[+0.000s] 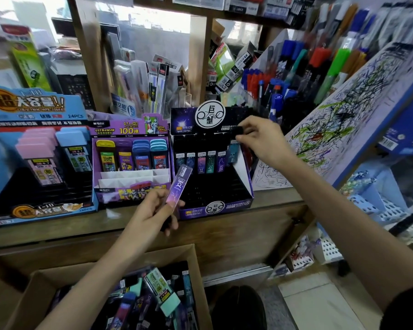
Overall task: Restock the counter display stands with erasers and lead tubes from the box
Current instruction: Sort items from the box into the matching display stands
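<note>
A dark constellation display stand stands on the wooden counter with a row of lead tubes along its back tier. My right hand pinches the black cap of a teal lead tube at the right end of that row. My left hand holds a purple lead tube upright-tilted in front of the stand's left edge. Below, an open cardboard box holds several loose lead tubes and erasers.
A purple Ultraman lead stand and a blue stand with pink and blue tubes sit left on the counter. Pen racks and a scribbled test board rise at right. A dark round object lies on the floor beside the box.
</note>
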Demonstrator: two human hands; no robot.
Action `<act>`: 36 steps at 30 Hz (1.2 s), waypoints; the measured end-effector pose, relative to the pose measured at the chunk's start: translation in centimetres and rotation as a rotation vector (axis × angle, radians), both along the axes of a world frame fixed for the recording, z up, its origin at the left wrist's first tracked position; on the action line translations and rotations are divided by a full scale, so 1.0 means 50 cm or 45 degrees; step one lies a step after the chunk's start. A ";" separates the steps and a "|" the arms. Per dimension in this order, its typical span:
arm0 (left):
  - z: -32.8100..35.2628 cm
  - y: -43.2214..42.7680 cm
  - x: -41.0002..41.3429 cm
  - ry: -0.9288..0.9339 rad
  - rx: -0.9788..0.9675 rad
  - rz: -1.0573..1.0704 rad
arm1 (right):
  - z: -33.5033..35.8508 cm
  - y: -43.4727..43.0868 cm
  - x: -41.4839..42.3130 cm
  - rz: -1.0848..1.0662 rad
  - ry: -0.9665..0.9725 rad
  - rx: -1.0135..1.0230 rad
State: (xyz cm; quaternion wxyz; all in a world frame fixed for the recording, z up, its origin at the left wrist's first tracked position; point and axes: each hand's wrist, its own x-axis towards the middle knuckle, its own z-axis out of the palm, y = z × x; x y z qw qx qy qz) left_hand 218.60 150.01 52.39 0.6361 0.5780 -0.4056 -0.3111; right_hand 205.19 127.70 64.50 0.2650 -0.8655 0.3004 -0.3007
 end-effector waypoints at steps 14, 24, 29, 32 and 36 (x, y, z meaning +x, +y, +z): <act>0.093 0.004 0.067 -0.262 -0.049 0.380 | -0.051 -0.010 0.002 0.051 0.117 -0.109; 0.200 -0.095 0.112 -1.098 0.110 0.287 | -0.072 -0.018 0.025 -0.118 0.270 -0.462; 0.194 -0.119 0.107 -1.467 0.195 0.168 | -0.099 0.042 -0.012 0.007 0.116 -0.630; 0.180 -0.126 0.106 -1.521 0.255 0.140 | -0.153 0.092 -0.035 0.152 0.215 -0.613; 0.165 -0.133 0.110 -1.493 0.232 0.170 | -0.226 0.119 -0.048 0.228 0.434 -0.472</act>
